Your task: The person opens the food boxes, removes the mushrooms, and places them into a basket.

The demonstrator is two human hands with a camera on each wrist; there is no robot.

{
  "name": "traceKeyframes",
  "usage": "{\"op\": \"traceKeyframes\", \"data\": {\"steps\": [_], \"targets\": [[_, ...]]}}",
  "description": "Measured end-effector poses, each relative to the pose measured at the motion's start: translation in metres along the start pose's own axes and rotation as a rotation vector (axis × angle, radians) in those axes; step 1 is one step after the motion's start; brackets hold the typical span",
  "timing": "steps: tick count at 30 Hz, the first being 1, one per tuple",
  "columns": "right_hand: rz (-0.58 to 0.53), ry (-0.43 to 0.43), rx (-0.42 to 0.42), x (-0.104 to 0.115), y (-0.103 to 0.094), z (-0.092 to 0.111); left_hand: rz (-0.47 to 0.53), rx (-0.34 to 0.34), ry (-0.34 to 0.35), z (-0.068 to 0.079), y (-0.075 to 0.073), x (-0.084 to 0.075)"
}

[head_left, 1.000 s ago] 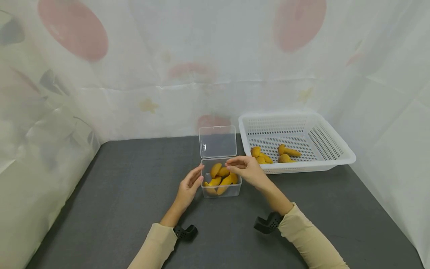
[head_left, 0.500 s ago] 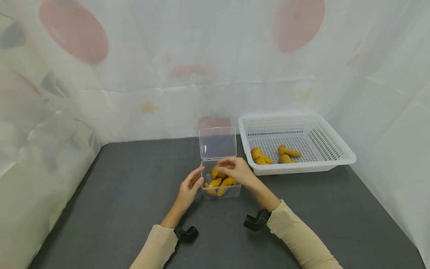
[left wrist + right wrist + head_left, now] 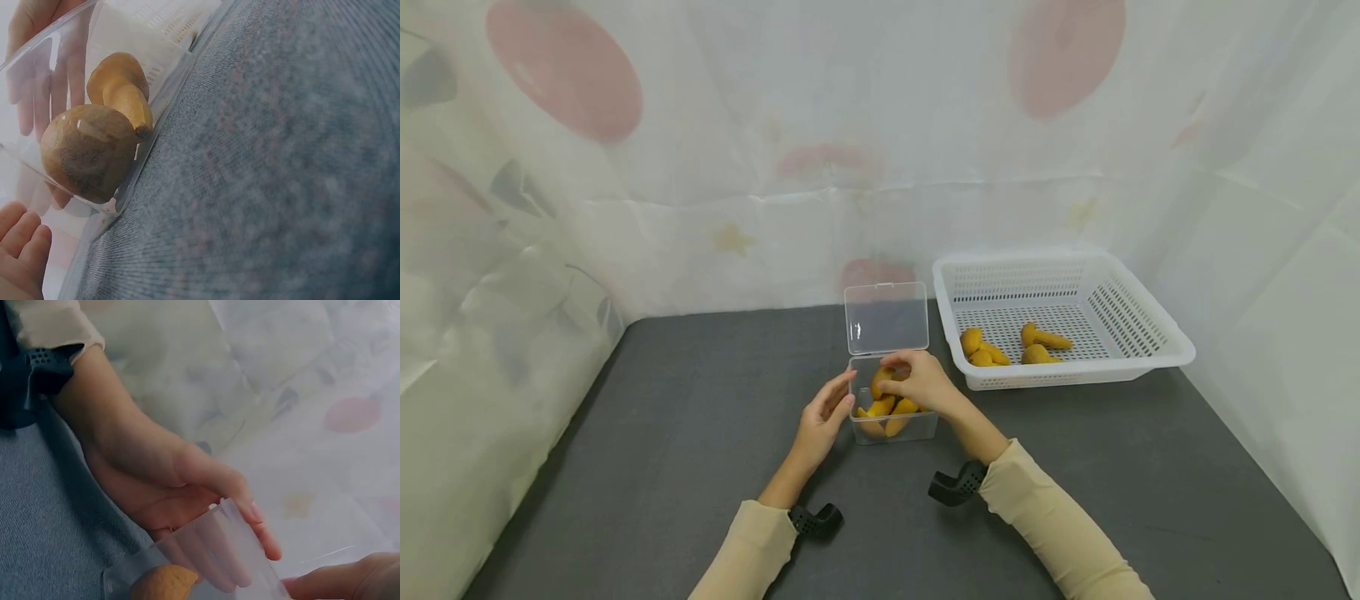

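A clear plastic box [image 3: 917, 429] with its lid [image 3: 886, 318] raised stands mid-table, holding several yellow-brown mushrooms [image 3: 901, 410]. My left hand [image 3: 822, 414] rests along the box's left wall with fairly straight fingers, the thumb near the front corner. Through the clear wall, the right wrist view shows this left hand's [image 3: 169, 481] fingers outside. My right hand [image 3: 921, 383] reaches over the right side into the box, thumb and fingers about a mushroom cap [image 3: 880, 382]. In the left wrist view, two mushrooms [image 3: 87, 150] press near the wall, with right fingers [image 3: 59, 81] behind.
A white perforated basket [image 3: 1150, 362] stands to the right of the box, with several mushrooms [image 3: 1037, 337] inside. Dark cloth [image 3: 715, 400] covers the table. A printed white curtain [image 3: 775, 233] closes off the back and sides.
My right hand has moved left, from the box's right rim to the mushroom inside, and its thumb and fingers have come around the cap. The left hand stays in place.
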State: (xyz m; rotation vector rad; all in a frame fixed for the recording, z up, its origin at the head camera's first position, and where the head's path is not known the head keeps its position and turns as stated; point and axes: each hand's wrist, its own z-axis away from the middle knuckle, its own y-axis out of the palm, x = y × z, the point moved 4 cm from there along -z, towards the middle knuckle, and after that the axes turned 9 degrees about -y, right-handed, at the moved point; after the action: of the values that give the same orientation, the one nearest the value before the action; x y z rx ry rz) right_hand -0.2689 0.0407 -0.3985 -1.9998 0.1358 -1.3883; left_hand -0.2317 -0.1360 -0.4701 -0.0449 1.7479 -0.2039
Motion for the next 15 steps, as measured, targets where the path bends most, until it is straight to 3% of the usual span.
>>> {"op": "traceKeyframes", "data": {"steps": [15], "targets": [[0.238,-0.037,0.037,0.0014,0.0047,-0.0049,-0.024,-0.003,-0.002,0.0001,0.0001,0.0027]]}}
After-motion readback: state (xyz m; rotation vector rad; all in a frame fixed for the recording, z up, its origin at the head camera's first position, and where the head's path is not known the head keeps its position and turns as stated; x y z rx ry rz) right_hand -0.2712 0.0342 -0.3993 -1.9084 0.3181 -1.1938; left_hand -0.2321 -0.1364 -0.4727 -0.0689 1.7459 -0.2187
